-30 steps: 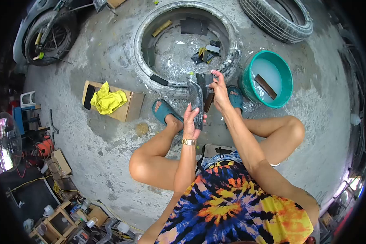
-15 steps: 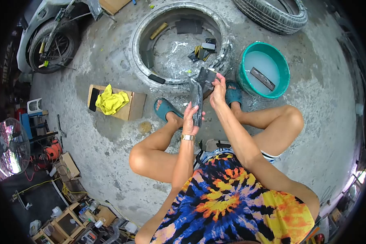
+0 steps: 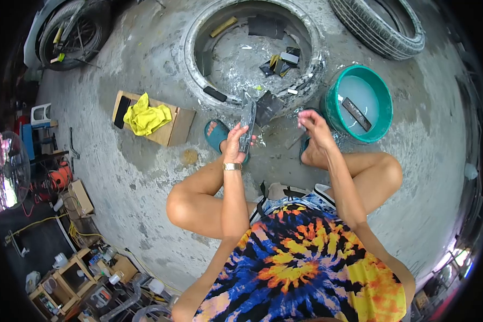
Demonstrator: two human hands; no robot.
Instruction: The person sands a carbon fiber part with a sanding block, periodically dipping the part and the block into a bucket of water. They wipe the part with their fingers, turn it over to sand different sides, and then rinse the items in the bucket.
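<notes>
My left hand [image 3: 236, 144] is wrapped round a long dark sanding block [image 3: 247, 122], wet and streaked with grey, its far end tilted up towards the tire. Just right of the block, a dark sheet of sandpaper [image 3: 268, 108] rests against the tire's near edge, clear of my right hand. My right hand [image 3: 317, 130] is raised between that sheet and the teal bucket [image 3: 387, 110], fingers loosely bent, with nothing showing in them. A similar dark block [image 3: 356, 114] sits in the bucket's cloudy water.
A tire [image 3: 190, 64] lies flat ahead, with dark sheets and small blocks [image 3: 290, 58] inside it. A yellow cloth [image 3: 146, 115] drapes a wooden box [image 3: 181, 126] at left. Another tire [image 3: 383, 40] lies back right. Shelving [image 3: 72, 287] stands lower left.
My right hand has let go of the sandpaper sheet and moved right and down. My left hand with the sanding block has shifted left. The whole view has tilted slightly.
</notes>
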